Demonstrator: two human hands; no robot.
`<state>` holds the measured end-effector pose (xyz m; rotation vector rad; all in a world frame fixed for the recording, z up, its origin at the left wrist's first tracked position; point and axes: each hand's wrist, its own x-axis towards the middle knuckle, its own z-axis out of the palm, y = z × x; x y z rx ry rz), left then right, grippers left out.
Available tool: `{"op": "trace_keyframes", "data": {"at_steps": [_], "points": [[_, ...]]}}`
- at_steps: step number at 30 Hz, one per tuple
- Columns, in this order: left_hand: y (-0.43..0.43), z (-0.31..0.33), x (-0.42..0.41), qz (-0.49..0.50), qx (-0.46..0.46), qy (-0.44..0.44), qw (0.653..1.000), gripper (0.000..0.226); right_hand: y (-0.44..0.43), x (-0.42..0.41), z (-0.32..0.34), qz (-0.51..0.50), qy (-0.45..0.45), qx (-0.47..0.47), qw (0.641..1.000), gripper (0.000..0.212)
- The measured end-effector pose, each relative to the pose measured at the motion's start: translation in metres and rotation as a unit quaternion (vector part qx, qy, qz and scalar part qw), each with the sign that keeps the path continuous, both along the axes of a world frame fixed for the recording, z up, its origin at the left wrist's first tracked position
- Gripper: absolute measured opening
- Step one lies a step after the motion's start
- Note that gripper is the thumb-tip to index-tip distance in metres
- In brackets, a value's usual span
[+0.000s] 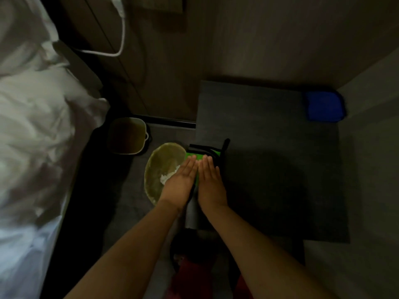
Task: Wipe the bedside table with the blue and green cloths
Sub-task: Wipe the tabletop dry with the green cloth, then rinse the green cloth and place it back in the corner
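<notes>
The dark grey bedside table [269, 130] stands against the wall at the right. A folded blue cloth [323, 106] lies on its far right corner. A green cloth with black trim [194, 155] hangs at the table's left edge. My left hand [180, 181] and my right hand [210, 182] lie flat side by side on the green cloth, fingers straight and together, pointing away from me. Most of the green cloth is hidden under my hands.
A round yellowish basin [159, 167] with something white in it sits on the floor left of the table. A square bin [127, 135] stands behind it. The bed with white sheets [38, 126] fills the left side. A white cable [123, 29] hangs on the wall.
</notes>
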<state>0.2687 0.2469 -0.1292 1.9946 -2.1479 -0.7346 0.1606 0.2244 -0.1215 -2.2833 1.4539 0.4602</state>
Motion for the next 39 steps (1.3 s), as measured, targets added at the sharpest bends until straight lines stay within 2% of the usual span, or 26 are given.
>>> {"op": "trace_keyframes", "data": {"at_steps": [5, 8, 11, 13, 14, 16, 18, 20, 21, 22, 23, 24, 25, 27, 28, 29, 30, 31, 33, 34, 35, 36, 39], "points": [[-0.011, 0.0, 0.022, 0.021, 0.029, -0.004, 0.999, 0.057, -0.006, 0.02, 0.007, -0.027, -0.055, 0.011, 0.998, 0.056], [-0.004, 0.003, 0.038, 0.042, 0.003, 0.005, 0.999, 0.057, -0.012, 0.034, 0.012, -0.011, -0.067, 0.029, 0.997, 0.058], [0.011, 0.004, 0.057, 0.145, 0.015, 0.033, 0.989, 0.053, -0.013, 0.051, 0.015, 0.016, -0.106, -0.001, 0.994, 0.064], [0.018, 0.001, 0.073, 0.267, 0.024, 0.083, 0.96, 0.046, -0.013, 0.054, 0.019, -0.089, -0.175, -0.017, 0.98, 0.067], [0.02, 0.001, 0.079, 0.298, 0.014, 0.088, 0.951, 0.044, -0.014, 0.052, 0.022, -0.161, -0.21, -0.01, 0.964, 0.064], [0.02, 0.004, 0.086, 0.291, 0.002, 0.104, 0.951, 0.043, -0.017, 0.047, 0.031, -0.262, -0.237, 0.015, 0.935, 0.052], [0.017, 0.01, 0.087, 0.275, -0.008, 0.148, 0.95, 0.043, -0.021, 0.046, 0.037, -0.306, -0.25, 0.066, 0.916, 0.039], [0.015, 0.014, 0.084, 0.238, -0.035, 0.125, 0.963, 0.044, -0.026, 0.055, 0.037, -0.355, -0.282, 0.145, 0.88, 0.041], [0.014, 0.014, 0.082, 0.228, -0.042, 0.116, 0.966, 0.046, -0.028, 0.061, 0.039, -0.394, -0.302, 0.202, 0.844, 0.05], [0.014, 0.015, 0.079, 0.221, -0.045, 0.115, 0.967, 0.047, -0.032, 0.067, 0.041, -0.446, -0.318, 0.269, 0.792, 0.06], [0.013, 0.016, 0.077, 0.221, -0.041, 0.119, 0.967, 0.047, -0.035, 0.07, 0.041, -0.504, -0.344, 0.334, 0.718, 0.065], [0.014, 0.017, 0.076, 0.221, -0.037, 0.117, 0.968, 0.047, -0.039, 0.072, 0.043, -0.544, -0.38, 0.378, 0.645, 0.059], [0.014, 0.018, 0.077, 0.219, -0.041, 0.109, 0.969, 0.047, -0.042, 0.073, 0.042, -0.561, -0.422, 0.393, 0.594, 0.049], [0.014, 0.022, 0.078, 0.209, -0.067, 0.096, 0.971, 0.045, -0.049, 0.07, 0.041, -0.547, -0.47, 0.364, 0.589, 0.043], [0.013, 0.028, 0.074, 0.222, -0.07, 0.104, 0.967, 0.044, -0.052, 0.068, 0.042, -0.53, -0.481, 0.351, 0.604, 0.043], [0.012, 0.031, 0.071, 0.274, -0.058, 0.136, 0.95, 0.044, -0.055, 0.067, 0.041, -0.515, -0.492, 0.351, 0.607, 0.043], [0.008, 0.036, 0.066, 0.357, -0.034, 0.199, 0.912, 0.042, -0.057, 0.067, 0.044, -0.502, -0.495, 0.361, 0.61, 0.042], [0.003, 0.039, 0.064, 0.448, 0.004, 0.292, 0.845, 0.04, -0.06, 0.066, 0.047, -0.491, -0.503, 0.378, 0.602, 0.041], [-0.009, 0.044, 0.057, 0.554, 0.1, 0.517, 0.645, 0.047, -0.062, 0.059, 0.054, -0.463, -0.501, 0.413, 0.603, 0.041], [-0.013, 0.047, 0.054, 0.571, 0.135, 0.579, 0.566, 0.051, -0.063, 0.056, 0.056, -0.449, -0.5, 0.427, 0.606, 0.042], [-0.017, 0.05, 0.052, 0.582, 0.151, 0.6, 0.527, 0.05, -0.064, 0.052, 0.057, -0.44, -0.502, 0.44, 0.601, 0.042], [-0.021, 0.053, 0.048, 0.584, 0.157, 0.607, 0.515, 0.046, -0.066, 0.048, 0.058, -0.434, -0.502, 0.446, 0.601, 0.041], [-0.032, 0.057, 0.038, 0.592, 0.129, 0.574, 0.55, 0.032, -0.076, 0.031, 0.056, -0.431, -0.503, 0.425, 0.617, 0.045]]}}
